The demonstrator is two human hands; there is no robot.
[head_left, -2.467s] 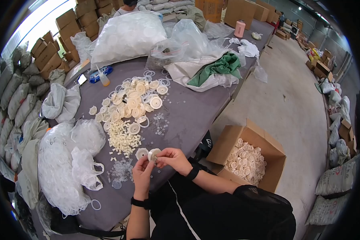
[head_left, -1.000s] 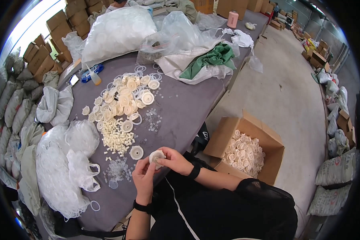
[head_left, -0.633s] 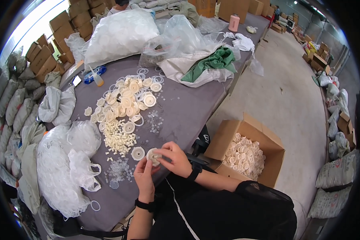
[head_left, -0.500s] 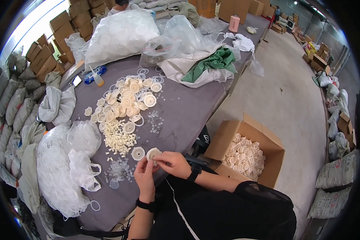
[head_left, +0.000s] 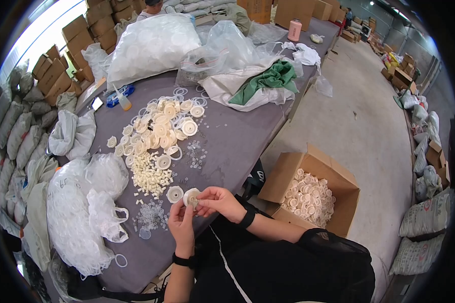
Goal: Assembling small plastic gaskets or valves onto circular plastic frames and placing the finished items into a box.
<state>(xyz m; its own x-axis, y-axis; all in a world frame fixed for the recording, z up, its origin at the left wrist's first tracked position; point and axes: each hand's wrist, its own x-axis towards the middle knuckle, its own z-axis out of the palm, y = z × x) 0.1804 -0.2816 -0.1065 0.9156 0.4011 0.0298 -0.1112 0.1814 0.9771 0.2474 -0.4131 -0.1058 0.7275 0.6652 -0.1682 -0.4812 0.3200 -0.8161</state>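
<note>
Over the near edge of the cloth-covered table, my left hand (head_left: 181, 222) pinches a cream plastic cap (head_left: 191, 197) from below, tilted toward me. My right hand (head_left: 219, 202) has its thumb and fingertips at the same cap's right side; whether a small part sits between them is too small to tell. Another cream cap (head_left: 175, 194) lies just left of the held one. Beyond are a heap of small cream plugs (head_left: 151, 174) and a larger pile of cream caps (head_left: 159, 126) mixed with clear rings. Tiny translucent pieces (head_left: 151, 216) lie left of my hands.
An open cardboard box (head_left: 308, 192) full of cream caps stands to the right. Plastic bags (head_left: 76, 217) crowd the table's left, and a stuffed white bag (head_left: 154, 48) is behind. A glue bottle (head_left: 122, 98), green cloth (head_left: 265, 83) and pink bottle (head_left: 295, 30) lie farther off.
The held cap has shifted slightly left and tipped more toward me. My right hand has moved a little up and to the right, its fingers still at the cap.
</note>
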